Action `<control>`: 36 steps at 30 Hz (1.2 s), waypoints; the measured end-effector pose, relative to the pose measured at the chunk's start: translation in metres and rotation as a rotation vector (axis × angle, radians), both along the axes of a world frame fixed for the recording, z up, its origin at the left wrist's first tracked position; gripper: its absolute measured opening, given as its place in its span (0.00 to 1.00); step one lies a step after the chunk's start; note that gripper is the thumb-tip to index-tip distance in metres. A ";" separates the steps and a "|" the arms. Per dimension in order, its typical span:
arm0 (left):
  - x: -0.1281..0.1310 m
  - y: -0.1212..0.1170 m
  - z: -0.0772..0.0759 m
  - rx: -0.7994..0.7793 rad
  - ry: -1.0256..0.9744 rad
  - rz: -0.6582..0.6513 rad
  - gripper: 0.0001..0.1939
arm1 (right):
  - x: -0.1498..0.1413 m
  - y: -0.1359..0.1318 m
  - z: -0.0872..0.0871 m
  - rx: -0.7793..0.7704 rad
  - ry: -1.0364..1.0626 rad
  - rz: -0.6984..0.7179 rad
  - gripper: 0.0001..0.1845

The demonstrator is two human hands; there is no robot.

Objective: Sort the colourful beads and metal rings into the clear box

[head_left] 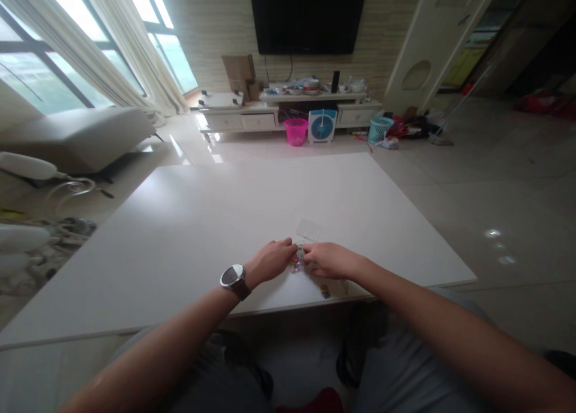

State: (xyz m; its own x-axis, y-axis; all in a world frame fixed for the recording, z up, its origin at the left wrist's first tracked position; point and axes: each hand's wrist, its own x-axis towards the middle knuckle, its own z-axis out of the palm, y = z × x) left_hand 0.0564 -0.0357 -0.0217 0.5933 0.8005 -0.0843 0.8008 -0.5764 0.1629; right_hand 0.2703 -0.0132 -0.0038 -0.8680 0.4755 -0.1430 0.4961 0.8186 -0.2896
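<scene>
Between my hands, close to the table's near edge, is a small clear bag (297, 263) with tiny bright multicoloured pieces in it. My left hand (274, 258), with a watch (233, 275) on its wrist, pinches the bag's upper left side. From the right, my right hand (328, 259) has its fingers closed on the bag's other side. Just beyond the hands lies a flat clear rectangular piece (309, 229), like a lid or shallow case. A small yellow and blue figure-shaped item (324, 290) rests nearer to me, below my right hand.
The white table (180, 239) spreads out in front of me. Past it stand a pink basket (296, 132), a box fan (321, 126) and a blue basket (379, 128) by a low cabinet. A chair (27, 167) is at the left, and a bench (76, 131) by the windows.
</scene>
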 end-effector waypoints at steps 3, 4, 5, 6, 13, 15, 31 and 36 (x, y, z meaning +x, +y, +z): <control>-0.001 0.000 -0.003 0.017 0.011 -0.006 0.10 | -0.002 -0.003 0.002 0.012 -0.020 0.003 0.06; -0.002 0.000 -0.003 0.020 0.011 -0.006 0.10 | -0.003 -0.003 0.002 0.014 -0.023 0.006 0.06; -0.002 0.000 -0.004 0.022 0.009 -0.005 0.10 | -0.003 -0.004 0.002 0.015 -0.025 0.009 0.06; -0.002 0.000 -0.004 0.022 0.006 -0.005 0.11 | -0.004 -0.004 0.002 0.016 -0.027 0.010 0.06; -0.004 -0.001 -0.005 -0.024 0.000 0.004 0.11 | -0.006 -0.004 -0.003 0.007 -0.008 0.018 0.06; -0.004 -0.001 -0.006 -0.025 0.009 -0.009 0.12 | -0.006 -0.004 -0.004 0.010 -0.006 0.026 0.06; -0.005 -0.003 -0.009 -0.015 0.094 -0.042 0.08 | -0.007 -0.009 0.001 -0.016 -0.046 0.030 0.08; -0.004 -0.003 -0.005 -0.005 0.067 -0.037 0.07 | -0.009 -0.009 0.002 -0.024 -0.064 0.033 0.09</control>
